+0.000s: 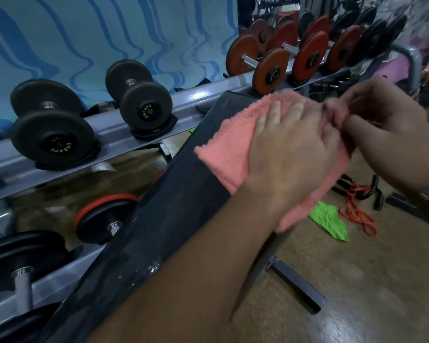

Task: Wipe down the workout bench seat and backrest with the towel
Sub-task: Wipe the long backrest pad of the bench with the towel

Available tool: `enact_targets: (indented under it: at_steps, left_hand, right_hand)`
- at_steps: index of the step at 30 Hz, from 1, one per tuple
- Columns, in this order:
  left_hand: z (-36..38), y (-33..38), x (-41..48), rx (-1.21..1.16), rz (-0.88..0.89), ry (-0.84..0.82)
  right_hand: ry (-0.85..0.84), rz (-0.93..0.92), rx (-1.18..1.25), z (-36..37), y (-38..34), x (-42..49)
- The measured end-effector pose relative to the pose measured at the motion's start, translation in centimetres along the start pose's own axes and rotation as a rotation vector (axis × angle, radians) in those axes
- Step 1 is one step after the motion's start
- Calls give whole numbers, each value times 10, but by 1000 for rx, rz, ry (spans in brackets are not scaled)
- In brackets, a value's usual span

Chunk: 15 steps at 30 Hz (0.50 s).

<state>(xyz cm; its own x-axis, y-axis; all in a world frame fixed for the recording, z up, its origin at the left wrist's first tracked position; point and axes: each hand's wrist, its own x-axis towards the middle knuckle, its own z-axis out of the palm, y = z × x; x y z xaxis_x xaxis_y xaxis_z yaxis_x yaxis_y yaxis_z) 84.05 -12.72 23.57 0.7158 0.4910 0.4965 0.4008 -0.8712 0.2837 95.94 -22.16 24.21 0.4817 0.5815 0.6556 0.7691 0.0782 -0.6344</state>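
A long black padded bench runs diagonally from the bottom left up to the middle of the view. A pink towel lies across its upper part and hangs over the right edge. My left hand presses flat on top of the towel, fingers spread and pointing up the pad. My right hand comes in from the right and pinches the towel's bunched far-right edge between thumb and fingers. The pad under the towel is hidden.
A grey dumbbell rack runs close along the bench's left side with black dumbbells and orange dumbbells. On the floor to the right lie a green cloth, an orange resistance band and the bench's metal foot.
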Motion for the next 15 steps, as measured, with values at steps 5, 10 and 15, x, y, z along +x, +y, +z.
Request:
enact_targets:
  at_steps: [5, 10, 15]
  left_hand:
    - [-1, 7, 0, -38, -44, 0]
    - [-11, -42, 26, -67, -50, -43]
    - [-12, -46, 22, -68, -185, -57]
  right_hand:
    - [171, -169, -295, 12, -10, -3]
    - [84, -241, -348, 18, -20, -5]
    - [47, -268, -396, 14, -22, -8]
